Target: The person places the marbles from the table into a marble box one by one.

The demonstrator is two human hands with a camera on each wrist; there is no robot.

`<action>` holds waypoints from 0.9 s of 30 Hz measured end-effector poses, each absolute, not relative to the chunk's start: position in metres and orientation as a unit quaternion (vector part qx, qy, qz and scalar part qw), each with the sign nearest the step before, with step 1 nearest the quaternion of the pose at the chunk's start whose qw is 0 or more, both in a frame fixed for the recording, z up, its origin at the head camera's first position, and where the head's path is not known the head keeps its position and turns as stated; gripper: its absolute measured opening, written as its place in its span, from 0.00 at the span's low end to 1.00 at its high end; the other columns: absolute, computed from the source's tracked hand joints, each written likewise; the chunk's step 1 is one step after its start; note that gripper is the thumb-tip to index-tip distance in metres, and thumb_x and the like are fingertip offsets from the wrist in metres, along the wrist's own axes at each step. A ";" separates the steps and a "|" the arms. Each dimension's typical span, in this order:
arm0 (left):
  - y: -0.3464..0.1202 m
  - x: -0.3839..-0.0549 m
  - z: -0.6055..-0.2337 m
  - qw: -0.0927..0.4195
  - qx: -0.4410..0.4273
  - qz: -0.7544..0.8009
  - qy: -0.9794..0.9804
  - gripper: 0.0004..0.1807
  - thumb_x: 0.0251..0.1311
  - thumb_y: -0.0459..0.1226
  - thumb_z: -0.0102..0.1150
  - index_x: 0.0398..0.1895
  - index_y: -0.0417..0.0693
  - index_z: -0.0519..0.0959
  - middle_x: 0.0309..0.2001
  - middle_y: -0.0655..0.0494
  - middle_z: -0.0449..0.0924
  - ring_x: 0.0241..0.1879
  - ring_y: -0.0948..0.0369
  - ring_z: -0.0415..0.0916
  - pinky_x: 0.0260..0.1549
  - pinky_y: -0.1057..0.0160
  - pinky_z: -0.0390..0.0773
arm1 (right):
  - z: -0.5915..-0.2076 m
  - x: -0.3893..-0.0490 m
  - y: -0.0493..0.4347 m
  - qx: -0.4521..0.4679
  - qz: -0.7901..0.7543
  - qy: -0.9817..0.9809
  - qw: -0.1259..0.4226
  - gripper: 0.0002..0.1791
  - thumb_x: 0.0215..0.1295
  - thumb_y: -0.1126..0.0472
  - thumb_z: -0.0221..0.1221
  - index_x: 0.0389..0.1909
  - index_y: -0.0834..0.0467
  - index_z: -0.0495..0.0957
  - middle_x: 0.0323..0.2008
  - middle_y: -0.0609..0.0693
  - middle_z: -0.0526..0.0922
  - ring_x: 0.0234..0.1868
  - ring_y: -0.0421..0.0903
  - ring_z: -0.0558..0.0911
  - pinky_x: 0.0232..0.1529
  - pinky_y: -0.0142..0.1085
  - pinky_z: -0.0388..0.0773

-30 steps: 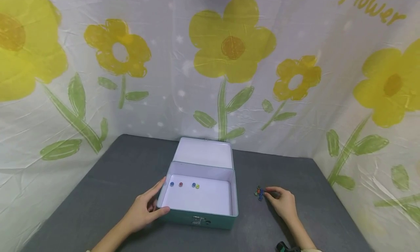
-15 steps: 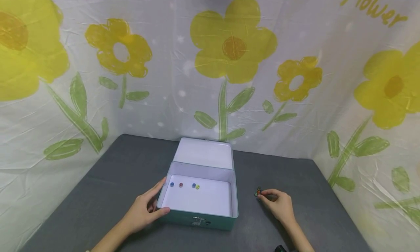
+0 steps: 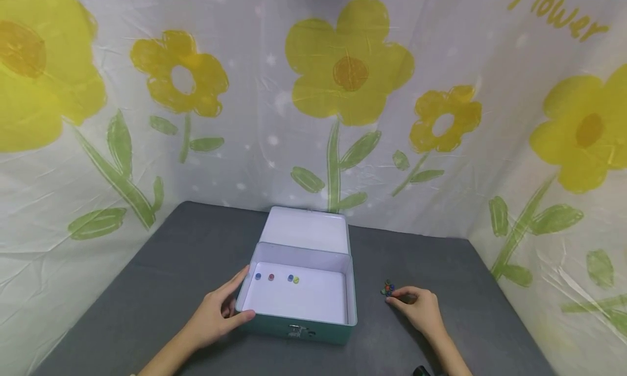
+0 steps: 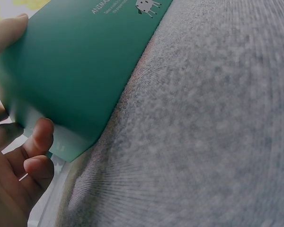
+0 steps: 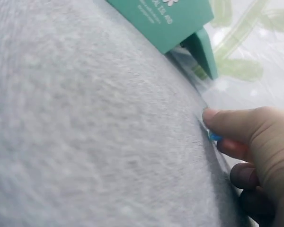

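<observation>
A green tin box (image 3: 269,324) with a white inside stands on the table, its lid (image 3: 306,229) folded back. My left hand (image 3: 213,316) grips its front left corner, thumb on the front rim and fingers along the side. Inside lie a blue bead-like piece (image 3: 258,276), a red one (image 3: 271,277), and another blue one beside a yellow one (image 3: 296,280). Right of the box is a small pile (image 3: 387,287) of green, orange and blue pieces. At its near edge my right hand (image 3: 418,308) pinches a small blue bead (image 5: 214,135) between thumb and index finger, mostly hidden.
A dark grey cloth (image 3: 196,245) covers the table around the box. Behind it hangs a white curtain (image 3: 254,147) printed with yellow flowers. Part of a black object (image 3: 420,371) shows by my right wrist.
My right hand moved left over the pile, covering part of it, then drew slightly back toward me so more of the pile shows. The left hand and the box have stayed put.
</observation>
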State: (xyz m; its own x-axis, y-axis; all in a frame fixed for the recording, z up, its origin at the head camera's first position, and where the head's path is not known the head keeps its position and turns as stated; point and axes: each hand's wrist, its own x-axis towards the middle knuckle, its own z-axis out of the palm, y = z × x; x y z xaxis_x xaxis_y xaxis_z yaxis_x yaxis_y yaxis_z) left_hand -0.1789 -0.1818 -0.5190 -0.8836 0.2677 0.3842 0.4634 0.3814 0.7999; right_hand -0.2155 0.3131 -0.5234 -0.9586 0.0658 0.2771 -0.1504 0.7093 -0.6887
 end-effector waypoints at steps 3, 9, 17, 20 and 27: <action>-0.181 -0.178 -0.519 0.096 -0.225 -0.512 -0.823 0.48 0.58 0.38 0.78 0.82 0.46 0.65 0.60 0.42 0.77 0.23 0.71 0.65 0.21 0.69 0.69 | -0.523 -0.214 0.315 0.016 0.380 -0.915 0.134 0.08 0.54 0.59 0.81 0.33 0.54 0.92 0.36 0.52 0.92 0.25 0.35 0.85 0.26 0.30 0.78; -0.181 -0.177 -0.518 0.092 -0.224 -0.513 -0.824 0.48 0.58 0.39 0.79 0.82 0.47 0.65 0.60 0.43 0.77 0.23 0.71 0.65 0.21 0.69 0.69 | -0.522 -0.212 0.318 0.006 0.391 -0.913 0.115 0.08 0.57 0.60 0.79 0.36 0.56 0.93 0.39 0.55 0.92 0.19 0.37 0.80 0.21 0.30 0.73; -0.181 -0.178 -0.519 0.096 -0.223 -0.511 -0.825 0.49 0.58 0.39 0.78 0.82 0.47 0.65 0.60 0.43 0.76 0.23 0.71 0.65 0.21 0.69 0.69 | -0.522 -0.214 0.319 -0.003 0.434 -0.895 0.104 0.10 0.64 0.59 0.75 0.44 0.58 0.92 0.48 0.61 0.90 0.43 0.55 0.92 0.35 0.36 0.86; -0.182 -0.179 -0.519 0.096 -0.224 -0.509 -0.826 0.49 0.59 0.40 0.78 0.82 0.46 0.65 0.60 0.42 0.76 0.24 0.72 0.65 0.21 0.69 0.69 | -0.522 -0.214 0.319 -0.015 0.462 -0.881 0.100 0.13 0.65 0.58 0.74 0.46 0.60 0.92 0.50 0.61 0.90 0.39 0.49 0.92 0.31 0.34 0.83; -0.184 -0.178 -0.521 0.100 -0.220 -0.508 -0.827 0.49 0.58 0.40 0.79 0.82 0.47 0.65 0.59 0.42 0.77 0.23 0.72 0.64 0.21 0.70 0.69 | -0.519 -0.217 0.316 -0.042 0.517 -0.850 0.090 0.16 0.66 0.55 0.74 0.50 0.60 0.90 0.39 0.54 0.91 0.12 0.35 0.62 0.19 0.31 0.65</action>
